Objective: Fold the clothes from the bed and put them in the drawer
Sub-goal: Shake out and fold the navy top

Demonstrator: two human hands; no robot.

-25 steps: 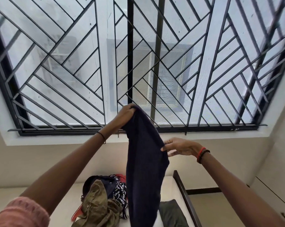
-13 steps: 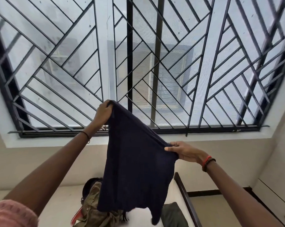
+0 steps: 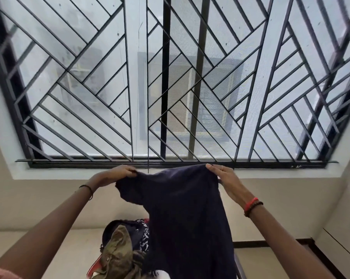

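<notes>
A dark navy garment hangs spread in the air in front of me, below the window sill. My left hand pinches its upper left corner. My right hand grips its upper right corner, fingers over the edge. Both hands are at about the same height. Below it on the bed lies a pile of clothes: an olive-brown piece on top, a dark patterned piece and something red beneath. The garment hides the right part of the pile.
A large window with a black diagonal metal grille fills the wall ahead. The dark bed frame edge runs along the bed's right side. Beyond it is bare floor and a pale cabinet front at the far right.
Both hands have come level and drawn the navy garment out wide by its top corners. My left hand dropped lower; my right hand rose. The view tilted slightly down.
</notes>
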